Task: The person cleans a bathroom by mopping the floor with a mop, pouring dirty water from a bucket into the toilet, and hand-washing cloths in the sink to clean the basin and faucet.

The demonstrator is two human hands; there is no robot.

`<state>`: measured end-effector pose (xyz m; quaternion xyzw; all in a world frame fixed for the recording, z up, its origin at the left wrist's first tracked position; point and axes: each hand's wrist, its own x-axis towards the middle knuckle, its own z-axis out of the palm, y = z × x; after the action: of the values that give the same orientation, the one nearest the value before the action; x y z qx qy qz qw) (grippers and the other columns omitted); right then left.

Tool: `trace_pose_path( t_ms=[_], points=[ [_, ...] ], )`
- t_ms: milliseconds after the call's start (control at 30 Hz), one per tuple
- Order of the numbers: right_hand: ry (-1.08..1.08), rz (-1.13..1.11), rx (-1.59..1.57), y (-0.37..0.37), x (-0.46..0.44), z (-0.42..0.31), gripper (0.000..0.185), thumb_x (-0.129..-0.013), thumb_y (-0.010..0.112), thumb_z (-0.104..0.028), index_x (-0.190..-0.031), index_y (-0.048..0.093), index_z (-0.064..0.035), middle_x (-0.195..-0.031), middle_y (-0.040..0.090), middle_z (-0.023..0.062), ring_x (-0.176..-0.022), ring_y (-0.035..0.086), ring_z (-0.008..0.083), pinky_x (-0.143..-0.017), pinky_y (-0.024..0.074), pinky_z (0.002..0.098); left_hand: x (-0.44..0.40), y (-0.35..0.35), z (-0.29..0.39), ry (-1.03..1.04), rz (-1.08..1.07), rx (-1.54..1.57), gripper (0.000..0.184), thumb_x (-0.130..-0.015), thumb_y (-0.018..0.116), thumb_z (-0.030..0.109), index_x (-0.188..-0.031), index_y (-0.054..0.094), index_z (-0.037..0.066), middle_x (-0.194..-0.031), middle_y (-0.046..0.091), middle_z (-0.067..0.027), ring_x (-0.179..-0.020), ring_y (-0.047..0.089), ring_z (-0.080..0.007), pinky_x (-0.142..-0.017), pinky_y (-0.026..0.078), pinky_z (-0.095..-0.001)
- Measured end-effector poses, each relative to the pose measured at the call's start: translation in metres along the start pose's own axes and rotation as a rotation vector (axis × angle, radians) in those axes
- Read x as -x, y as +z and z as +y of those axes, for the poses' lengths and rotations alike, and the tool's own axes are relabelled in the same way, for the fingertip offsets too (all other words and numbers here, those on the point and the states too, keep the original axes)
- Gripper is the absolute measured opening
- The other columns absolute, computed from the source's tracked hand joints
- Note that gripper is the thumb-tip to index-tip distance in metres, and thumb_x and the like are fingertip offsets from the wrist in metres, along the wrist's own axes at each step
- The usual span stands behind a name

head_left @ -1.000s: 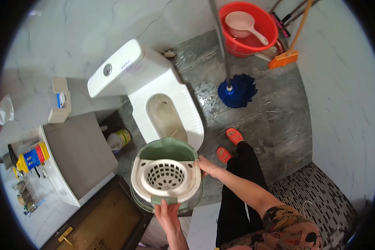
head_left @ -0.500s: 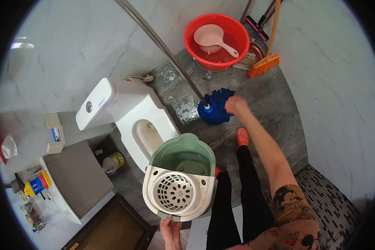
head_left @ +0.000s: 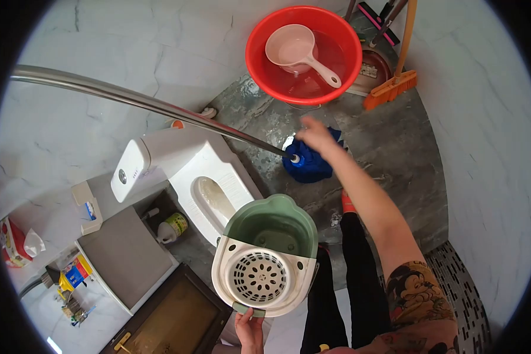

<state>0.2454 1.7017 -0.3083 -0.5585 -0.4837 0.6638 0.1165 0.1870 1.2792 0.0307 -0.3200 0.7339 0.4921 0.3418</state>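
Note:
My left hand grips the near rim of a mop bucket, which has a green basin and a white wringer basket with slots. The bucket hangs above the floor beside the squat toilet. My right hand reaches out over a mop with a blue head, fingers apart and a little blurred, with nothing visible in them. The mop head rests on the grey floor, and its metal handle slants to the upper left, touched by neither hand.
The white toilet lies left of the mop. A red tub holds water and a pink dipper. An orange broom and a dustpan stand by the wall. A bottle sits near a grey-topped cabinet.
The mop handle has tipped further left and lower. My right hand has shifted left and up in view. The bucket, still in my left hand, sits slightly further right and lower in view.

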Motion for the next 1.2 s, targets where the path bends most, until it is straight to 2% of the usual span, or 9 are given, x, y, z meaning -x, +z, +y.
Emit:
trace_pose_path(
  t_ms=[167, 300, 333, 433, 567, 633, 833, 967, 1200],
  points=[
    [-0.443, -0.263, 0.073, 0.082, 0.040, -0.085, 0.076, -0.068, 0.073, -0.032, -0.131, 0.041, -0.0049, -0.132, 0.046, 0.0186, -0.123, 0.044, 0.0304, -0.101, 0.0359, 0.0351, 0.005, -0.003, 0.007, 0.045, -0.033, -0.069, 0.020, -0.084, 0.053, 0.002, -0.104, 0.052, 0.003, -0.105, 0.059, -0.0126, -0.096, 0.060, -0.0268, -0.084, 0.053, -0.0450],
    [-0.164, -0.257, 0.073, 0.106, 0.038, -0.132, 0.052, -0.072, 0.070, -0.041, -0.108, 0.061, -0.0047, -0.100, 0.065, 0.0164, -0.099, 0.061, 0.0295, -0.086, 0.0453, 0.0362, 0.012, 0.007, 0.013, 0.081, -0.036, -0.053, 0.014, -0.084, 0.053, -0.001, -0.097, 0.055, 0.002, -0.098, 0.062, -0.0122, -0.089, 0.063, -0.0250, -0.080, 0.055, -0.0432],
    [-0.149, -0.133, 0.135, 0.105, 0.045, -0.139, 0.040, -0.073, 0.067, -0.041, -0.080, 0.066, -0.0018, -0.078, 0.066, 0.0152, -0.083, 0.065, 0.0309, -0.075, 0.0480, 0.0389, 0.012, 0.011, 0.016, 0.094, -0.030, -0.034, 0.010, -0.084, 0.052, -0.002, -0.093, 0.056, 0.002, -0.095, 0.063, -0.0113, -0.087, 0.064, -0.0241, -0.078, 0.056, -0.0425],
    [-0.182, 0.004, 0.115, 0.080, 0.073, -0.139, 0.038, -0.074, 0.066, -0.037, -0.066, 0.062, -0.0003, -0.067, 0.063, 0.0172, -0.070, 0.065, 0.0301, -0.068, 0.0486, 0.0388, 0.000, 0.014, 0.028, 0.114, -0.035, -0.001, 0.006, -0.083, 0.055, -0.004, -0.086, 0.054, 0.001, -0.089, 0.063, -0.0120, -0.080, 0.065, -0.0224, -0.069, 0.059, -0.0376],
    [-0.261, 0.097, 0.049, -0.006, 0.128, -0.132, 0.030, -0.077, 0.066, -0.025, -0.059, 0.059, -0.0015, -0.053, 0.054, 0.0058, -0.050, 0.052, 0.0144, -0.051, 0.0411, 0.0302, -0.027, 0.012, 0.037, 0.132, -0.164, -0.091, 0.007, -0.083, 0.056, -0.001, -0.089, 0.055, 0.003, -0.089, 0.063, -0.0078, -0.079, 0.063, -0.0182, -0.066, 0.056, -0.0329],
    [-0.182, 0.273, -0.237, -0.047, 0.175, -0.146, 0.028, -0.079, 0.065, -0.020, -0.059, 0.057, -0.0027, -0.053, 0.050, 0.0004, -0.047, 0.045, 0.0099, -0.046, 0.0332, 0.0267, -0.042, 0.015, 0.039, 0.139, -0.235, -0.160, 0.011, -0.083, 0.055, 0.000, -0.094, 0.056, 0.003, -0.092, 0.063, -0.0084, -0.081, 0.064, -0.0184, -0.068, 0.056, -0.0343],
    [-0.424, 0.321, -0.450, -0.152, 0.319, -0.216, 0.031, -0.082, 0.058, -0.008, -0.056, 0.042, -0.0078, -0.050, 0.034, -0.0018, -0.046, 0.030, 0.0089, -0.047, 0.0254, 0.0265, -0.095, 0.066, 0.038, 0.171, -0.306, -0.425, 0.018, -0.078, 0.056, 0.001, -0.096, 0.058, 0.002, -0.089, 0.062, -0.0065, -0.079, 0.062, -0.0155, -0.060, 0.053, -0.0287],
    [-0.667, 0.355, -0.417, -0.188, 0.387, -0.236, 0.035, -0.086, 0.048, -0.012, -0.054, 0.033, -0.0105, -0.048, 0.027, -0.0019, -0.045, 0.026, 0.0111, -0.051, 0.0269, 0.0304, -0.144, 0.119, 0.024, 0.146, -0.447, -0.441, 0.017, -0.073, 0.057, 0.006, -0.090, 0.058, 0.003, -0.080, 0.060, -0.0051, -0.072, 0.059, -0.0137, -0.057, 0.051, -0.0279],
    [-0.760, 0.492, -0.368, -0.195, 0.431, -0.248, 0.041, -0.099, 0.035, -0.025, -0.060, 0.031, -0.0145, -0.050, 0.026, -0.0025, -0.047, 0.027, 0.0114, -0.062, 0.0303, 0.0296, -0.270, 0.197, -0.022, 0.162, -0.573, -0.514, 0.010, -0.072, 0.060, 0.006, -0.082, 0.058, 0.009, -0.070, 0.059, -0.0019, -0.058, 0.058, -0.0128, -0.047, 0.047, -0.0273]
  ],
)
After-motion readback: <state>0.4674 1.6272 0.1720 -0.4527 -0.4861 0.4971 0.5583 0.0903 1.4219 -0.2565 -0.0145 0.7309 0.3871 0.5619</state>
